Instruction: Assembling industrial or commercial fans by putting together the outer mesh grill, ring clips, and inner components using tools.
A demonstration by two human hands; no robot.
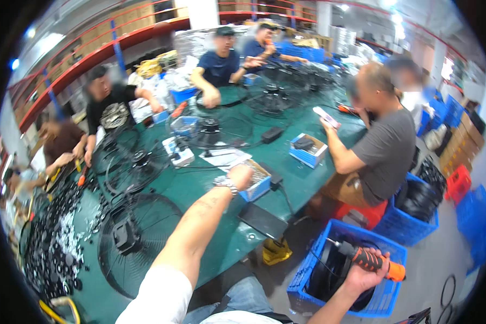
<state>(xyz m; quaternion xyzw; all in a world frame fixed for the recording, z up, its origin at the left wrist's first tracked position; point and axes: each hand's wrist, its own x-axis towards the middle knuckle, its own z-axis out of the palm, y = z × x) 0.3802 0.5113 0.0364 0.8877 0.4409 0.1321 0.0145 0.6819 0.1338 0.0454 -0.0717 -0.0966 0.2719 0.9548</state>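
My left hand [240, 177] reaches forward over the green table and dips into a small blue-sided box [257, 190] of small metal parts, perhaps screws. Its fingers are hidden or blurred there. At the lower right, my right hand [363, 276] grips an orange and black power screwdriver [370, 260], its bit pointing left. It hangs above a blue crate [395, 294] with black round parts inside. To the left of my forearm a black fan grille with a motor [125, 236] lies on the table. A black phone or tablet [263, 220] lies by the table edge.
Several people sit around the green table [210, 254]; one at the right holds a phone [326, 116]. More fan grilles [208, 127] lie farther back. Small black and white parts [59, 254] are heaped at the left. Another blue box [308, 151] holds a black item.
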